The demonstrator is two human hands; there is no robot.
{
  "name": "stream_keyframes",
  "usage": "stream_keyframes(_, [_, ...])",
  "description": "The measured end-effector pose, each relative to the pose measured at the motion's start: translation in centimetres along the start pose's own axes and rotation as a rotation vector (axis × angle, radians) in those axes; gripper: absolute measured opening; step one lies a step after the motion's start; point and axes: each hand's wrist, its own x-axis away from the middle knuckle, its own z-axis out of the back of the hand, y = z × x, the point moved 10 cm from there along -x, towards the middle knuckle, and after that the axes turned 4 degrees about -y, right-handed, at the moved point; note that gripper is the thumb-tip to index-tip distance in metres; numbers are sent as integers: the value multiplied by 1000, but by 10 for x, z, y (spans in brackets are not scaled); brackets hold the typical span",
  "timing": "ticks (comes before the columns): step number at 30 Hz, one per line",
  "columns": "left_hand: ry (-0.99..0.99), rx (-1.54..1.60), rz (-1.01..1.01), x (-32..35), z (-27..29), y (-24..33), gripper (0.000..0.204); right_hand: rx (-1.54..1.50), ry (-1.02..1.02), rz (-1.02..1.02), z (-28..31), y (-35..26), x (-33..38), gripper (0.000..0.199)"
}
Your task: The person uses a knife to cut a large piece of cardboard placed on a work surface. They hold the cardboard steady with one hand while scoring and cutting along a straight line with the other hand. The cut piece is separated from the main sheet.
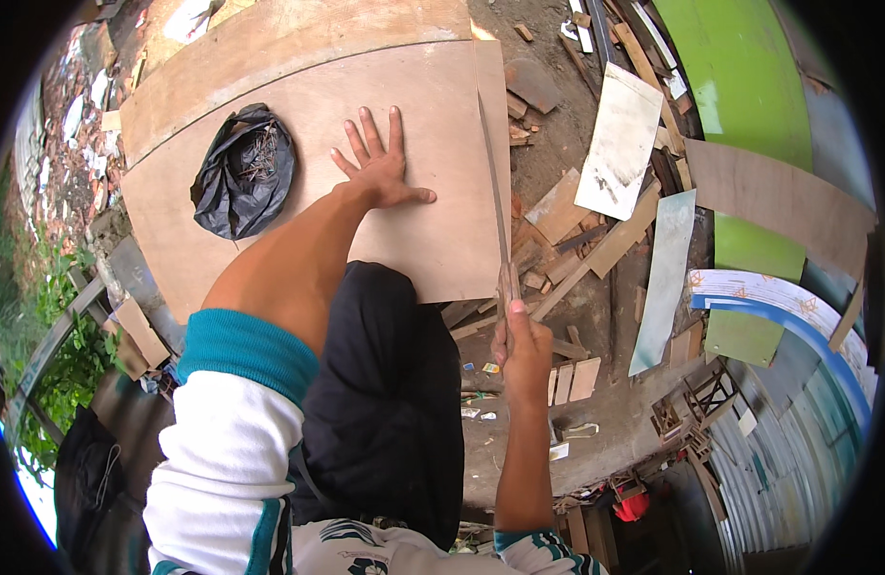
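I see the left hand (380, 163) spread flat, fingers splayed, palm down on the plywood sheet (318, 125), near the middle of the sheet and toward its right edge. In my judgement it is pressing there to keep the sheet from shifting or chattering under the cut.

The right hand (522, 350) is closed in a full grip around the handle of a handsaw (497, 206), just off the sheet's near right corner. The saw blade runs up from that hand along the right edge of the sheet, set into the wood and leaning slightly left toward the far edge. A narrow strip of plywood stands to the right of the blade, so I judge the saw is trimming that edge lengthwise. The bracing hand sits well to the left of the blade, clear of the teeth.

The sheet rests on a second, larger board (270, 48) that shows beyond its far edge; its right edge overhangs open ground, which leaves the blade room to travel.

A crumpled black plastic bag (243, 172) lies on the sheet toward its left edge, open at the top, with what look like nails inside; I cannot confirm this.

Offcuts and scrap boards (596, 230) litter the ground beyond the right edge. The person's dark-clothed knee (394, 383) sits against the near edge.
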Motion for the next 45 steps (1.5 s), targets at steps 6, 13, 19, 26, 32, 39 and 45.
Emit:
stream_keyframes(6, [-16, -8, -15, 2, 1, 15, 158, 139, 63, 43, -41, -64, -149, 56])
stream_keyframes(13, [-14, 3, 12, 3, -1, 0, 160, 18, 6, -14, -4, 10, 1, 58])
stream_keyframes(19, [-5, 40, -4, 4, 2, 6, 156, 32, 40, 32, -5, -1, -57, 64])
stream_keyframes(26, [3, 3, 8, 2, 0, 2, 159, 189, 32, 58, -41, -50, -119, 65])
stream_keyframes(32, [-11, 7, 21, 2, -4, 4, 160, 93, -17, -11, -2, 7, 16, 62])
stream_keyframes(39, [2, -6, -15, -1, -11, 14, 162, 235, 73, 104, -33, -48, -141, 66])
stream_keyframes(45, [1, -16, 28, -3, -8, -2, 163, 124, 28, 98, -23, -16, -49, 59])
